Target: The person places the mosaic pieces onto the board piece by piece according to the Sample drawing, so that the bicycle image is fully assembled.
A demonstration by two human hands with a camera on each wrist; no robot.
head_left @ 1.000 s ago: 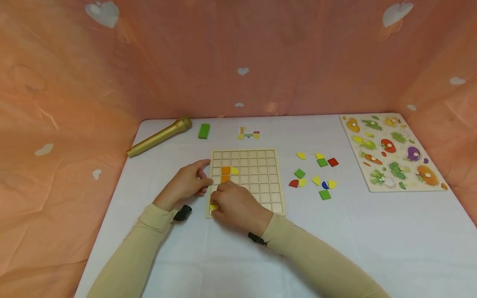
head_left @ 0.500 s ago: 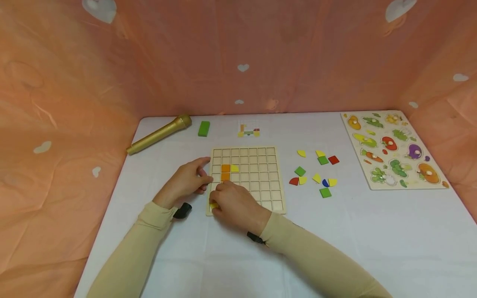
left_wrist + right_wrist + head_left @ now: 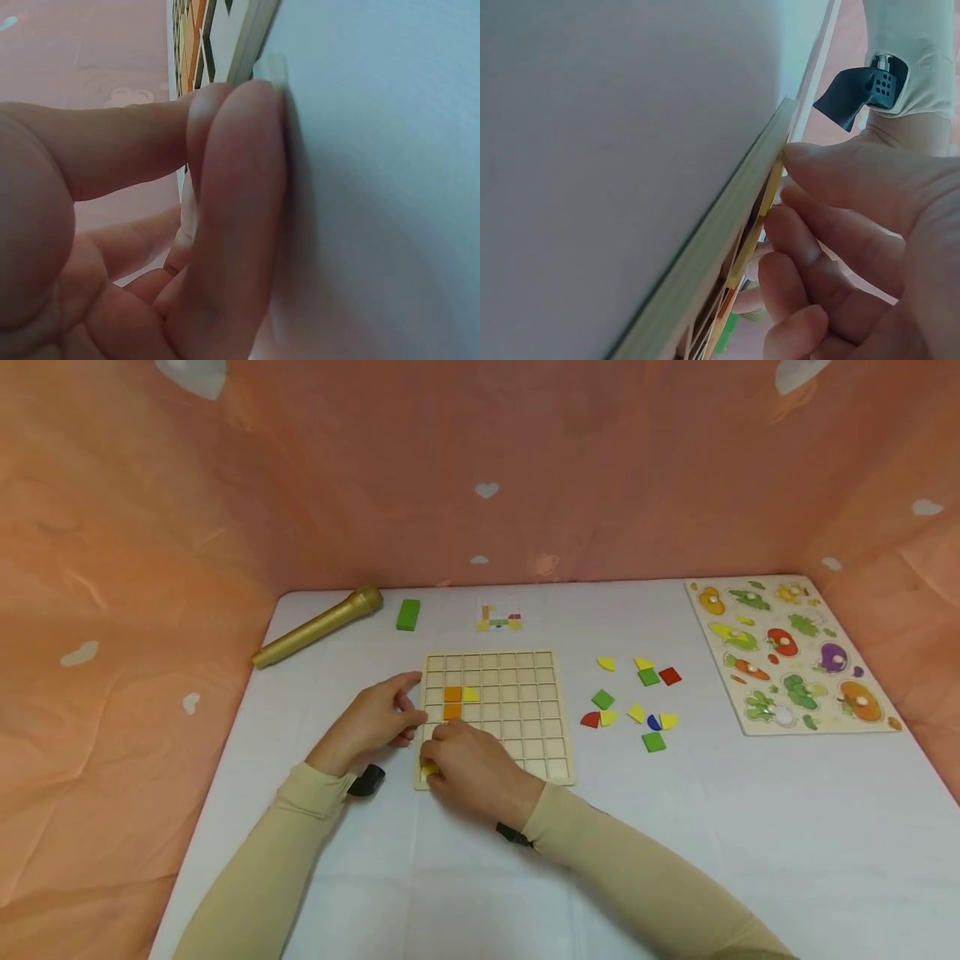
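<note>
The wooden grid board [image 3: 525,710] holds two orange squares [image 3: 453,694] and a yellow quarter-circle [image 3: 470,694] beside the upper one. Against the board's left edge rest the fingertips of my left hand [image 3: 375,714]; the left wrist view shows this hand [image 3: 105,307] close to the board's side. My right hand [image 3: 480,772] is over the lower-left corner, holding a small yellow piece [image 3: 429,770] with thumb and fingers. In the right wrist view, the thumb of that hand [image 3: 862,217] touches a yellow piece [image 3: 769,196] at the board's rim. My palm and fingers hide nearby cells.
Several loose yellow, green [image 3: 603,699], red [image 3: 670,676] and blue pieces lie right of the board. Behind it are a patterned card [image 3: 498,617], a green block [image 3: 408,615] and a gold microphone [image 3: 318,627]. A vegetable puzzle [image 3: 795,664] lies at the far right.
The head view has shifted slightly, so the scene sits a little higher. Both hands stay in nearly the same place relative to the board, and the loose pieces have not moved.
</note>
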